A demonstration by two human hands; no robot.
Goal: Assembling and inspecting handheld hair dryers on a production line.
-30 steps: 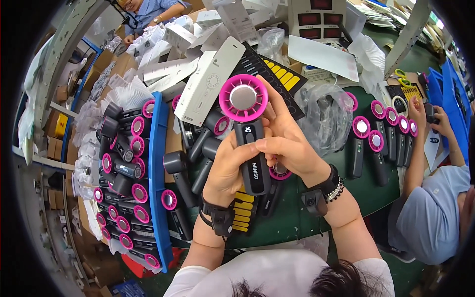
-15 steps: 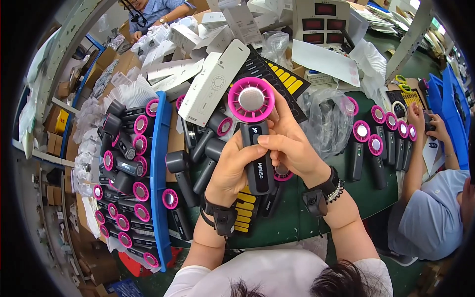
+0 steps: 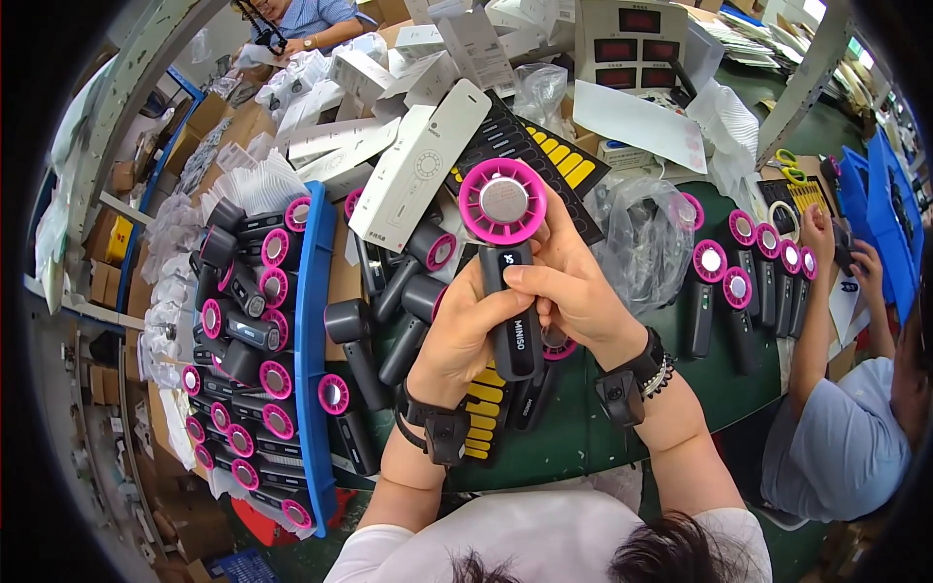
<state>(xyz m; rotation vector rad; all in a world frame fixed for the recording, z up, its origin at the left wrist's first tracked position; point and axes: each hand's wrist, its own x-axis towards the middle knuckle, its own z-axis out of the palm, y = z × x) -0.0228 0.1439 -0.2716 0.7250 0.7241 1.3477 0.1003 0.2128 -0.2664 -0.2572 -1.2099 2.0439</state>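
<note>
I have the dark handheld fan (image 3: 509, 282) gripped around its handle in both my left hand (image 3: 465, 335) and right hand (image 3: 573, 291), pink-ringed head upright above the fingers and facing me, seemingly for inspection, over the green table (image 3: 583, 428).

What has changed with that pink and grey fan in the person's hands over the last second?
Little. The handheld fan has risen slightly between the hands, its pink round head now a bit further from the person. The left hand and right hand both keep hold of its grey handle, the right thumb lying across the front. The blue tray of fans at left and the row of fans at right stayed put.
</note>
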